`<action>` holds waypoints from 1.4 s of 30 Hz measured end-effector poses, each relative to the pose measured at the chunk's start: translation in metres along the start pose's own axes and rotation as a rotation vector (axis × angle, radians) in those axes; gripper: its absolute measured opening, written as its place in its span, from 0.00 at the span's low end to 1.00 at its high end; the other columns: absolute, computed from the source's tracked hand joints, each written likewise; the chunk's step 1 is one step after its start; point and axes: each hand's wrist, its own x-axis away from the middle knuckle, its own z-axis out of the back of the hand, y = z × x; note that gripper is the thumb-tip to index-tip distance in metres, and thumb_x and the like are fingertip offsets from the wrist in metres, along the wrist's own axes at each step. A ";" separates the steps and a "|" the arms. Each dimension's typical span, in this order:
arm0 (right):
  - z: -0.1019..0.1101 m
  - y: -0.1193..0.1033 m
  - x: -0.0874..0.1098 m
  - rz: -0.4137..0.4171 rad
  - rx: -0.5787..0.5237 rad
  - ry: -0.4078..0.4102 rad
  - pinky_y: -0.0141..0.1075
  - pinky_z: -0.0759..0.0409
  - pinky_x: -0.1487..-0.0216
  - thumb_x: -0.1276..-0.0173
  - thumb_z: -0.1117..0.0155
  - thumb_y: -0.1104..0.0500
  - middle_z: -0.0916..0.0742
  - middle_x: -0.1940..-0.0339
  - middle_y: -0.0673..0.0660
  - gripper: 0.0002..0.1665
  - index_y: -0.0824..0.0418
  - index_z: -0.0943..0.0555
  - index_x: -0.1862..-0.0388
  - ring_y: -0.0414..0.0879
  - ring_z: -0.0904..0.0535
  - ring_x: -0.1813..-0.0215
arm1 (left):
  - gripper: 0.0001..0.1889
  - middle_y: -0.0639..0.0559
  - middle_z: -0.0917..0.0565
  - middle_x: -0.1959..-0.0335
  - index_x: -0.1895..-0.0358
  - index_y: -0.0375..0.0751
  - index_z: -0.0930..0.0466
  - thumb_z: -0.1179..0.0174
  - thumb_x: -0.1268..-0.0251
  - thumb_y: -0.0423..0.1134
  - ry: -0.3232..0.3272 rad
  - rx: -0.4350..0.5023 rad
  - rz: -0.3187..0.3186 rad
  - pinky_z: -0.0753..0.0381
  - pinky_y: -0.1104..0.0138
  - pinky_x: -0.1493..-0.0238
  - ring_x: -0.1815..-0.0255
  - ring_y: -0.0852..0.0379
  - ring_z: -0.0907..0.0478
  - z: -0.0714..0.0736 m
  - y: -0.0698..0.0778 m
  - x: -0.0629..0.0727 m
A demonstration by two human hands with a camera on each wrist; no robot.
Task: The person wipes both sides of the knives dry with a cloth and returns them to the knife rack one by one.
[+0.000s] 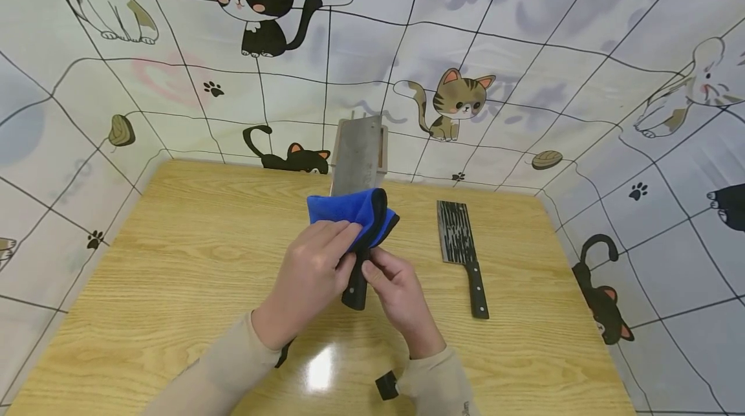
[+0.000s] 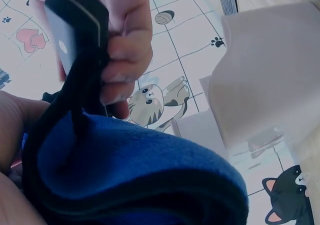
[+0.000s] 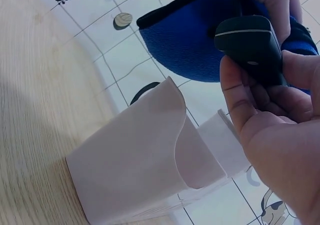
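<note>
Prob. the wiping step: your L grip (image 1: 314, 257) is clenched on the blue cloth (image 1: 340, 206), folded over the base of the cleaver (image 1: 356, 154) blade, just above its handle. Your R grip (image 1: 401, 290) is grasping that black handle. The cleaver's up off the worktop (image 1: 204, 241), centre of frame, blade pointing to the top & bare above the cloth. The pale holder (image 3: 130, 165) stands behind the blade, upper centre in the head view; the 2nd cleaver (image 1: 460, 235) lies flat, right of centre, w/ its handle toward the bottom.

Next move, I'd judge: run the cloth up the bare blade toward the tip, R grip firm. Keep L fingertips behind the fold, as a slip could put them on the edge. Can't tell how much is wiped alr.
</note>
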 end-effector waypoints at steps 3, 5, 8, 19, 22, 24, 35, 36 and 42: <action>-0.001 0.000 0.001 0.002 0.042 -0.012 0.38 0.21 0.32 0.18 0.51 0.67 0.19 0.31 0.65 0.24 0.78 0.29 0.29 0.45 0.22 0.31 | 0.14 0.38 0.11 0.60 0.54 0.27 0.13 0.31 0.47 0.21 -0.006 -0.012 0.011 0.13 0.57 0.55 0.61 0.43 0.15 0.000 -0.003 -0.003; -0.001 0.001 0.001 0.001 0.049 -0.026 0.38 0.21 0.33 0.18 0.50 0.67 0.22 0.30 0.69 0.24 0.76 0.30 0.28 0.45 0.22 0.31 | 0.14 0.38 0.11 0.60 0.54 0.27 0.13 0.31 0.46 0.21 -0.011 -0.018 0.020 0.13 0.57 0.55 0.61 0.43 0.15 0.000 -0.005 -0.005; -0.002 0.003 0.002 0.003 0.054 -0.045 0.37 0.19 0.35 0.18 0.50 0.67 0.22 0.31 0.74 0.24 0.75 0.29 0.28 0.45 0.21 0.33 | 0.14 0.37 0.10 0.60 0.54 0.26 0.13 0.31 0.46 0.21 -0.009 -0.027 0.024 0.12 0.57 0.56 0.62 0.43 0.15 0.000 -0.009 -0.009; -0.004 0.007 0.003 0.011 0.039 -0.060 0.37 0.18 0.37 0.18 0.51 0.67 0.18 0.37 0.74 0.24 0.77 0.29 0.29 0.45 0.18 0.38 | 0.15 0.38 0.10 0.62 0.54 0.26 0.13 0.32 0.48 0.19 -0.007 -0.041 0.023 0.12 0.56 0.57 0.63 0.43 0.15 -0.002 -0.017 -0.011; -0.003 0.007 0.003 0.016 0.024 -0.061 0.37 0.19 0.35 0.18 0.52 0.67 0.21 0.33 0.74 0.24 0.77 0.30 0.28 0.45 0.20 0.34 | 0.15 0.39 0.10 0.62 0.55 0.27 0.13 0.31 0.49 0.20 -0.023 -0.046 0.012 0.12 0.56 0.57 0.63 0.43 0.15 -0.001 -0.015 -0.010; -0.003 0.007 0.003 0.020 0.012 -0.063 0.37 0.19 0.34 0.18 0.52 0.67 0.23 0.31 0.75 0.25 0.77 0.31 0.28 0.45 0.21 0.32 | 0.15 0.40 0.10 0.62 0.55 0.28 0.13 0.31 0.49 0.20 -0.032 -0.049 0.009 0.12 0.56 0.56 0.62 0.43 0.14 -0.001 -0.014 -0.009; -0.001 0.006 0.004 0.015 0.021 -0.085 0.37 0.21 0.32 0.18 0.52 0.67 0.24 0.29 0.73 0.25 0.77 0.32 0.27 0.46 0.23 0.30 | 0.14 0.41 0.10 0.61 0.55 0.29 0.13 0.33 0.46 0.21 -0.079 -0.032 0.044 0.13 0.57 0.54 0.62 0.45 0.15 0.004 -0.013 -0.012; -0.001 0.005 0.005 0.001 0.026 -0.082 0.37 0.21 0.33 0.18 0.51 0.67 0.24 0.29 0.73 0.25 0.76 0.32 0.26 0.45 0.23 0.30 | 0.13 0.41 0.10 0.61 0.55 0.29 0.13 0.34 0.45 0.21 -0.081 -0.034 0.045 0.13 0.56 0.54 0.61 0.45 0.15 0.005 -0.013 -0.012; -0.003 0.003 0.007 -0.025 0.055 -0.078 0.33 0.18 0.40 0.19 0.49 0.67 0.22 0.33 0.76 0.25 0.78 0.30 0.28 0.42 0.20 0.37 | 0.14 0.40 0.11 0.62 0.55 0.29 0.13 0.34 0.46 0.20 -0.078 -0.033 0.044 0.13 0.56 0.55 0.62 0.44 0.16 0.006 -0.018 -0.017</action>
